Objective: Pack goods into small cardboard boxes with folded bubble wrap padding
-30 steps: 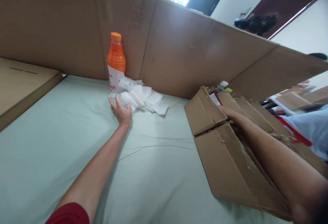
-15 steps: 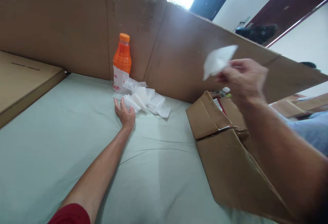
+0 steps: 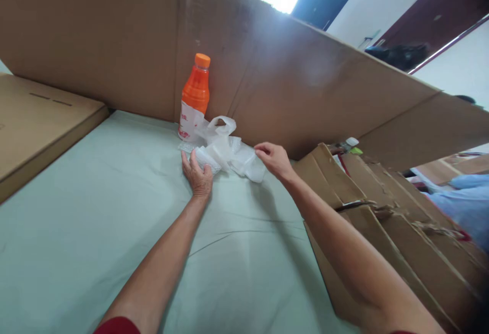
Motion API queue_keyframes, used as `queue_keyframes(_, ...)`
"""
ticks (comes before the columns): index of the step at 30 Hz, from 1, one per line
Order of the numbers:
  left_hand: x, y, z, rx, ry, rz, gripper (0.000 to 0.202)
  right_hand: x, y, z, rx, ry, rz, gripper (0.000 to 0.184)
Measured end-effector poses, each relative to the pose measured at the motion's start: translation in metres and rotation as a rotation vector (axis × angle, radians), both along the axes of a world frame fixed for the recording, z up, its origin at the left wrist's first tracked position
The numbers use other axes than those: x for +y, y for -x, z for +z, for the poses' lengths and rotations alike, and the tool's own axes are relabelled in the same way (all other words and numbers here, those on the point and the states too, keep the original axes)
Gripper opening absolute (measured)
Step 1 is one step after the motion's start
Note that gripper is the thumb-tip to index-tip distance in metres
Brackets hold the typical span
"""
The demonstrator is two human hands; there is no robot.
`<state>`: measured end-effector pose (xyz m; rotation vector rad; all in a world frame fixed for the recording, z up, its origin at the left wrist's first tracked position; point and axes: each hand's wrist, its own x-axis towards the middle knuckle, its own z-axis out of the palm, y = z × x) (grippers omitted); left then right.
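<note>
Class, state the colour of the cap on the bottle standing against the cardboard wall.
Orange, matching the upper part of the bottle; the cap shows best in the head view.

Red short sleeve (image 3: 116, 327) on L arm (image 3: 164, 262).

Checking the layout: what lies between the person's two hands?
In the head view, a pile of white plastic wrap lies between the left hand and right hand.

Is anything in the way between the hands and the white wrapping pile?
Nothing visible. The left hand rests on the white wrapping pile and the right hand touches its right end; the orange bottle stands behind.
</note>
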<state>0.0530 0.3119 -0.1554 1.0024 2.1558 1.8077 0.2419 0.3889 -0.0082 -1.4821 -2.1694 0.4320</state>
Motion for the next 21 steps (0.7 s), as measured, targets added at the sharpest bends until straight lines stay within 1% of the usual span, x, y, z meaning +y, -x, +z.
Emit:
queue_keyframes(2, 0.000, -0.001, 0.001, -0.013, -0.010, -0.004, 0.067, -0.004, -0.015, -0.022, -0.076, 0.056, -0.076, 0.036)
queue_keyframes(4, 0.000, -0.001, 0.001, -0.016, -0.014, -0.012, 0.068, -0.006, -0.014, -0.047, -0.089, 0.109, -0.083, 0.053)
queue_keyframes(5, 0.001, -0.001, 0.001, -0.010, -0.015, -0.013, 0.068, -0.006, -0.008, -0.059, -0.089, 0.119, -0.067, 0.060)
queue_keyframes(7, 0.001, 0.002, 0.002, 0.017, -0.011, -0.005, 0.067, -0.003, 0.011, -0.080, -0.085, 0.118, -0.022, 0.067)
queue_keyframes(9, 0.001, 0.006, 0.003, 0.057, 0.010, 0.029, 0.066, 0.002, 0.032, -0.093, -0.075, 0.102, 0.031, 0.069)
queue_keyframes(12, -0.002, 0.015, 0.008, 0.120, 0.056, 0.109, 0.065, 0.009, 0.050, -0.102, -0.062, 0.081, 0.098, 0.070)
queue_keyframes(14, -0.005, 0.019, 0.011, 0.146, 0.080, 0.154, 0.059, 0.008, 0.049, -0.105, -0.059, 0.067, 0.115, 0.071)
queue_keyframes(16, -0.007, 0.020, 0.013, 0.170, 0.088, 0.166, 0.051, 0.002, 0.041, -0.107, -0.075, 0.022, 0.101, 0.069)
queue_keyframes(17, -0.008, 0.020, 0.013, 0.190, 0.083, 0.145, 0.047, -0.002, 0.037, -0.109, -0.094, -0.002, 0.096, 0.068)
queue_keyframes(19, -0.008, 0.019, 0.011, 0.241, 0.060, 0.058, 0.036, -0.008, 0.033, -0.112, -0.141, -0.032, 0.101, 0.065)
queue_keyframes(21, -0.008, 0.017, 0.007, 0.285, 0.041, -0.039, 0.028, -0.010, 0.037, -0.115, -0.173, -0.022, 0.124, 0.064)
